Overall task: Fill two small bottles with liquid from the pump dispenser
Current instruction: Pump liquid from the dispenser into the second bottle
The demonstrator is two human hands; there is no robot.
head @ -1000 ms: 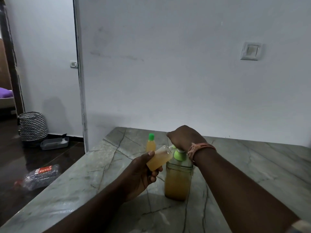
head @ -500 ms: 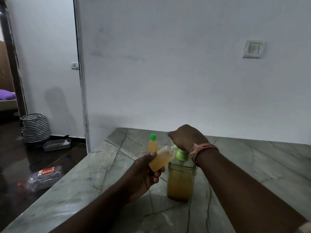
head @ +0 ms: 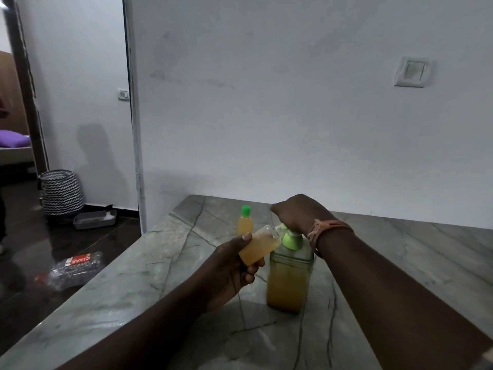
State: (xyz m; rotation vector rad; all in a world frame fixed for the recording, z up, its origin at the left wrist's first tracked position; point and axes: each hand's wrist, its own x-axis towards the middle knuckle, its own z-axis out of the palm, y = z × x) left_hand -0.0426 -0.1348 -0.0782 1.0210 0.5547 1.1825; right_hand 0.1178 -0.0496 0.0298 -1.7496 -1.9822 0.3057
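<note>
Lower centre: left hand (head: 229, 268) pinches open small bottle (head: 260, 247), long axis tilted, mouth up-right at pump dispenser (head: 289, 273) spout. Right hand (head: 298, 213) closed over pump head. Capped bottle (head: 245, 221) behind.

We are in a home: marble counter (head: 186, 263), wall switch (head: 413, 71), patterned laundry basket (head: 62, 192), purple pillow (head: 13, 141) beyond the doorway.

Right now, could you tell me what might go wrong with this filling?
1. The tilted small bottle in the left hand looks nearly full; another press by the right hand on the pump dispenser may overflow onto the marble counter.
2. Its mouth could slip from the nozzle.
3. The left hand might topple the capped bottle behind it.
</note>
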